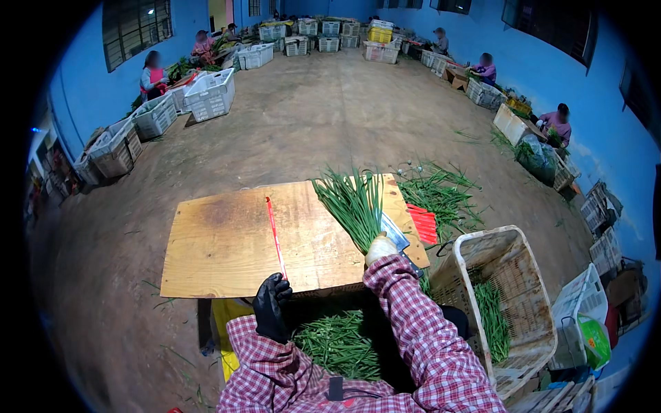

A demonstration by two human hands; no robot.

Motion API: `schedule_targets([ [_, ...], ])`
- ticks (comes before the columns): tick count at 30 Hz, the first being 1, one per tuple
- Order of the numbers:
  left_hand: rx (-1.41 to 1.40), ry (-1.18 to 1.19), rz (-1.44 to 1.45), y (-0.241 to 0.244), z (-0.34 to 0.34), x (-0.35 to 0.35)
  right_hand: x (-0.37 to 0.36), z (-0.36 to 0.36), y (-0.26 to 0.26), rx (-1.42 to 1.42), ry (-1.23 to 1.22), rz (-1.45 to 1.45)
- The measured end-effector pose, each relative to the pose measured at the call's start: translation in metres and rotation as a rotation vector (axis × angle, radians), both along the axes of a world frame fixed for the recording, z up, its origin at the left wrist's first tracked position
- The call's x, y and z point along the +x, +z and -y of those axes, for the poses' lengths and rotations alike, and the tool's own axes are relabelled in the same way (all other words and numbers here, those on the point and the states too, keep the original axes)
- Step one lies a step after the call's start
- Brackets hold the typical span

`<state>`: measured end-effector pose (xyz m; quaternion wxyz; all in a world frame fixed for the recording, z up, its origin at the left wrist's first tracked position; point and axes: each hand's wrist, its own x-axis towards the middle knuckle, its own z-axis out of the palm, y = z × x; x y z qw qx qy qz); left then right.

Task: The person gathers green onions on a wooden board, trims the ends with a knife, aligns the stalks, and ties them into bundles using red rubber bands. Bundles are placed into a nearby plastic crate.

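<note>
My right hand (381,249), in a pale glove, is closed around the lower end of a bunch of long green stalks (355,206), which fans out over the right part of a wooden board (227,232). Beside that hand a cleaver (394,232) with a dark handle lies on the board, partly hidden by the hand and sleeve. A red printed strip (273,227) runs across the board's middle. Its near end meets the fingertips of my left hand (272,307), in a black glove, at the near edge; whether they pinch it I cannot tell.
Cut green pieces (338,343) lie below the board's near edge. Right of the board are red strips (422,223), loose stalks (439,193) on the floor and a tall plastic crate (516,304) holding greens. Several people work among crates along both walls.
</note>
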<state>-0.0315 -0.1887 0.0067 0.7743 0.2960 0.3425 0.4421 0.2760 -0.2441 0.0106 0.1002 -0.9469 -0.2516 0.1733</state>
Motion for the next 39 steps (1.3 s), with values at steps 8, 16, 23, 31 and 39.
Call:
schedule_targets([
  [8,0.112,-0.091,0.118,-0.018,-0.013,-0.009,0.014,0.009,0.021,-0.032,0.059,-0.097],
  [16,-0.030,-0.068,0.064,0.004,-0.004,-0.003,0.054,0.052,0.025,0.762,-0.378,-1.310],
  [23,0.020,-0.174,0.212,-0.025,-0.012,-0.019,0.028,0.066,0.014,0.772,-0.329,-1.251],
  [31,0.091,-0.104,0.093,-0.010,-0.002,-0.018,-0.019,-0.041,0.170,0.861,0.250,-1.219],
  [39,0.120,-0.100,0.062,-0.009,-0.002,-0.021,-0.094,-0.151,0.123,0.672,1.006,0.118],
])
